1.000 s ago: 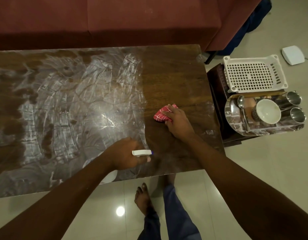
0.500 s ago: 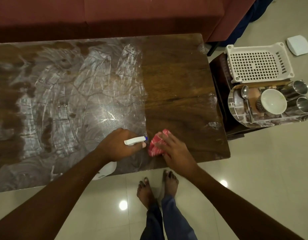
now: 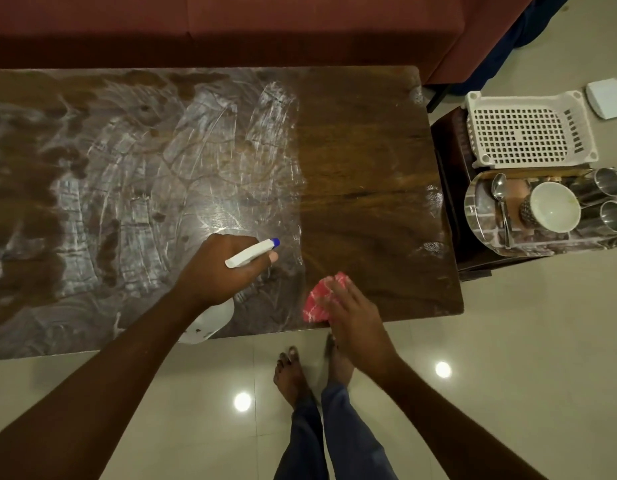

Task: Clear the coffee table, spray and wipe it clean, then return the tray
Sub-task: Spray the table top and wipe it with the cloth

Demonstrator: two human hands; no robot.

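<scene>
The dark wooden coffee table (image 3: 369,150) fills the upper view; its left two thirds carry whitish smeared streaks, its right third looks bare wood. My left hand (image 3: 220,268) grips a white spray bottle (image 3: 251,255) with a blue nozzle, held over the table's near edge and pointing right. My right hand (image 3: 352,317) presses a red-and-white cloth (image 3: 319,299) onto the tabletop near the front edge, fingers laid over it. The tray (image 3: 480,216) with a spoon, a white bowl and two steel cups sits on a low side stand to the right.
A white perforated plastic basket (image 3: 529,133) lies behind the tray on the same stand. A maroon sofa (image 3: 231,26) runs along the table's far side. A white flat box (image 3: 608,98) lies on the tiled floor. My bare feet (image 3: 293,372) stand at the table's front edge.
My right hand slid the cloth from mid-table toward the front edge. My left hand shifted the spray bottle slightly farther onto the table and angled its nozzle up-right.
</scene>
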